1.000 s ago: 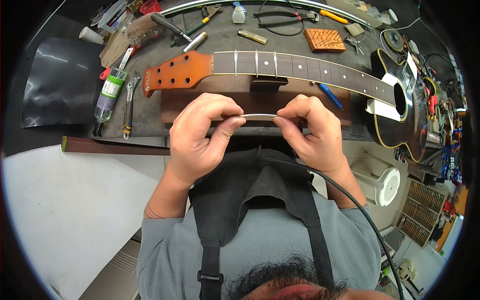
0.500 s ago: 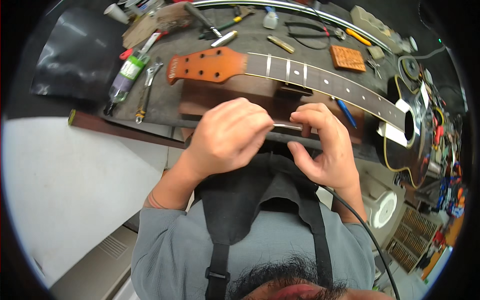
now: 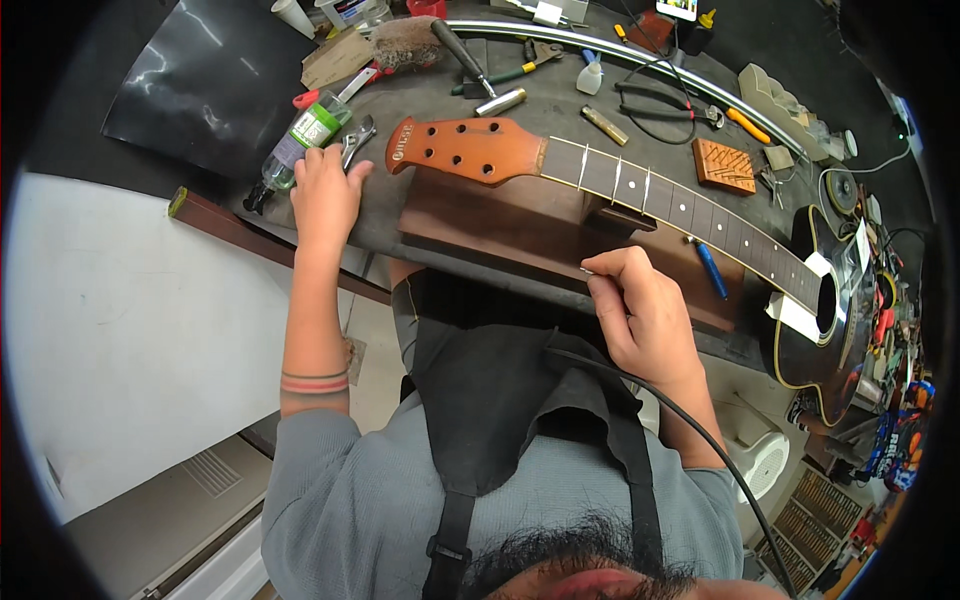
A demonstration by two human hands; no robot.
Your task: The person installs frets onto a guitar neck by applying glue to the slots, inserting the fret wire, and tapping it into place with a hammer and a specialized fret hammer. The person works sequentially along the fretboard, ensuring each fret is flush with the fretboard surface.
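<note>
My left hand (image 3: 326, 198) reaches over an adjustable wrench (image 3: 357, 138), thumb and fingers apart on either side of its covered handle. I cannot tell whether it touches the wrench. A clear spray bottle (image 3: 312, 128) with a green label lies beside those fingers. In front of my apron, my right hand (image 3: 640, 310) pinches a short silver piece of fret wire (image 3: 587, 270), mostly hidden by the fingertips. Beyond it extends a guitar neck (image 3: 680, 207) with an orange headstock (image 3: 470, 150) and a dark fretboard, crossed by a few shiny frets near the headstock end.
A brown wooden board (image 3: 480, 225) lies under the neck, with a blue-handled tool (image 3: 708, 268) on it. The black guitar body (image 3: 820, 340) is at right. Further back lie a hammer (image 3: 462, 52), pliers (image 3: 660, 105) and a drilled wooden block (image 3: 724, 166). A black cable (image 3: 690, 410) crosses my right forearm.
My left hand has let go of the fret wire and moved left and away from me to the wrench. My right hand has closed on the wire. The view has shifted slightly.
</note>
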